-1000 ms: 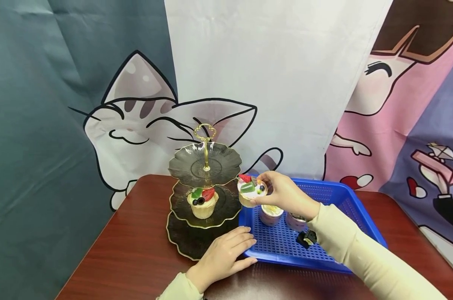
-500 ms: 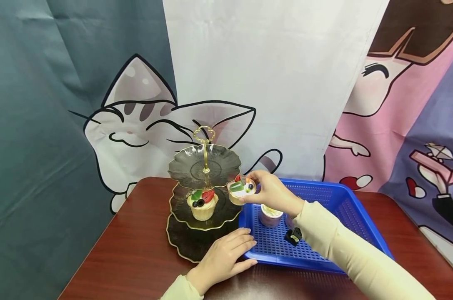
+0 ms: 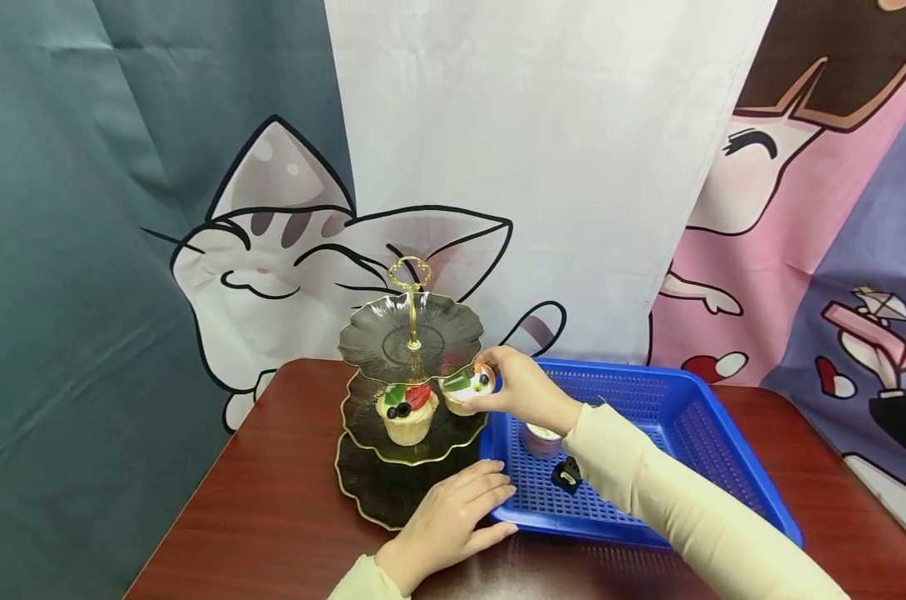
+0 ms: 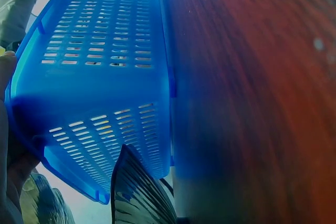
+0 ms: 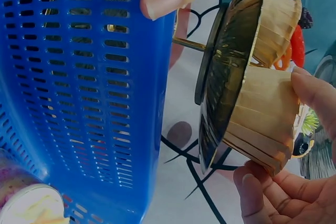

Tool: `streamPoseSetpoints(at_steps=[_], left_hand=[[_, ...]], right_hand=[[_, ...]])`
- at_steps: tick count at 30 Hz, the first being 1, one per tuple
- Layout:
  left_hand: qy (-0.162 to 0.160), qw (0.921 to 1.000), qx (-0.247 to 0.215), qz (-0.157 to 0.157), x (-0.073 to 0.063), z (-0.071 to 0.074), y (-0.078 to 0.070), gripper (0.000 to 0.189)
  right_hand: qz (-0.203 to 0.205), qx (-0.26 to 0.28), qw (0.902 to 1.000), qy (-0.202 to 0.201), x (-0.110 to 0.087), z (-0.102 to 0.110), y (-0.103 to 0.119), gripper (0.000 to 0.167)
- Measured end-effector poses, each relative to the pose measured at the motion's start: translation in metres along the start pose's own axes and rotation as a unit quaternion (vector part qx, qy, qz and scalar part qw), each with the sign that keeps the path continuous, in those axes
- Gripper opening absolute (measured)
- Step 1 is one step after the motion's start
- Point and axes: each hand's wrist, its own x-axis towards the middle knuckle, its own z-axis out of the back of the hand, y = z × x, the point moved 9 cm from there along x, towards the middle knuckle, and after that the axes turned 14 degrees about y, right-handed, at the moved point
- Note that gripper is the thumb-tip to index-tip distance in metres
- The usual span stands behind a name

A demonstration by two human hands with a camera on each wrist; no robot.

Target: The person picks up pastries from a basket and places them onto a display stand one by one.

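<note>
My right hand [image 3: 523,390] holds a cupcake [image 3: 462,390] with white topping, green fruit and a blueberry between thumb and fingers. In the right wrist view its paper-cased base [image 5: 265,111] is against the middle plate [image 5: 231,72] of a three-tier stand, right beside another cupcake [image 5: 278,27]. That second cupcake [image 3: 407,417], topped with strawberry, green fruit and dark berries, sits on the middle tier [image 3: 415,458]. My left hand [image 3: 453,512] rests over the near left corner of a blue basket [image 3: 648,537], its fingertips [image 5: 163,4] lying over the rim.
Within the basket stand a dessert cup [image 3: 540,442], partly covered by the right forearm, and a small black device [image 3: 567,475] shows at the right wrist. The stand's top plate [image 3: 377,333] overhangs the middle tier. A printed curtain [image 3: 558,167] hangs behind the table [image 3: 227,517].
My right hand has carried the cupcake leftward from above the basket's edge to the middle tier, next to the other cupcake. The left hand has stayed at the basket corner.
</note>
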Motion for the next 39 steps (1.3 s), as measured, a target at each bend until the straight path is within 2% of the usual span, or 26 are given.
streamPoseSetpoints(at_steps=[9,12,23,32,39], left_hand=[[0.002,1.0000,0.000,0.004,-0.001,-0.001,0.000,0.034],[0.001,1.0000,-0.001,0.005,-0.002,-0.001,0.000,0.034],[0.005,1.0000,0.001,0.005,-0.001,-0.003,0.000,0.033],[0.008,1.0000,0.002,0.004,-0.002,-0.003,0.000,0.033],[0.009,0.9999,-0.002,0.005,-0.001,-0.004,0.000,0.032]], right_hand=[[-0.009,-0.003,0.9999,-0.009,0.014,-0.007,-0.003,0.043],[-0.001,-0.005,0.9999,-0.016,0.019,-0.008,-0.002,0.041],[0.007,-0.036,0.9987,-0.034,0.031,-0.010,0.000,0.050],[0.002,0.008,0.9998,-0.020,0.033,-0.015,-0.004,0.052],[0.011,0.020,0.9997,-0.011,0.035,-0.017,-0.004,0.051]])
